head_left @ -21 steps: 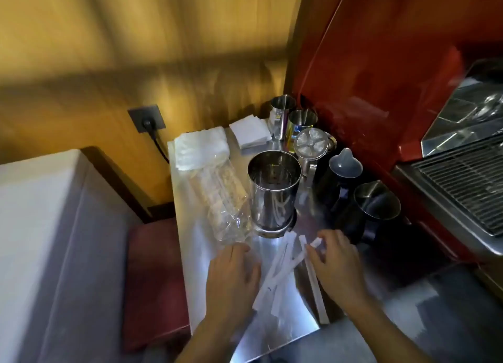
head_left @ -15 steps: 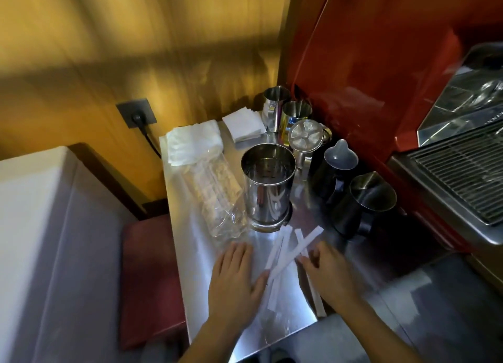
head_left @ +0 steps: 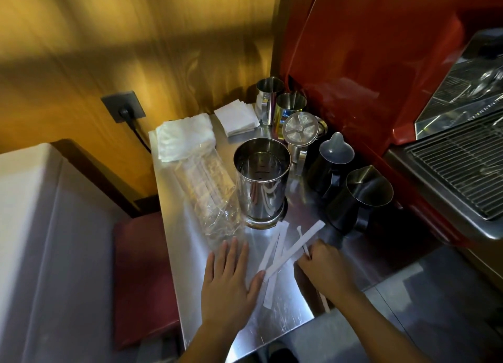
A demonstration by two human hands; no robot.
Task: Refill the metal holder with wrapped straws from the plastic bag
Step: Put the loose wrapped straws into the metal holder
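The shiny metal holder (head_left: 262, 183) stands upright in the middle of the steel counter, and no straws show inside it. To its left lies the clear plastic bag (head_left: 209, 196) with wrapped straws in it. Several white wrapped straws (head_left: 275, 249) lie loose and crossed in front of the holder. My left hand (head_left: 231, 278) rests flat on the counter, fingers apart, its thumb touching the straws' near ends. My right hand (head_left: 324, 267) is curled at the right side of the pile, fingers pinching one wrapped straw (head_left: 303, 243).
Folded white cloths (head_left: 185, 139) and napkins (head_left: 236, 117) lie behind the bag. Steel cups (head_left: 269, 95), a lidded jug (head_left: 300, 134) and two dark pitchers (head_left: 362, 199) crowd the right. A red machine with a drip grate (head_left: 462, 169) borders the counter. The counter edge (head_left: 272, 338) is close.
My left hand slid left and flattened on the counter. My right hand closed in on the right side of the straw pile and pinched one straw. The camera view shifted slightly.
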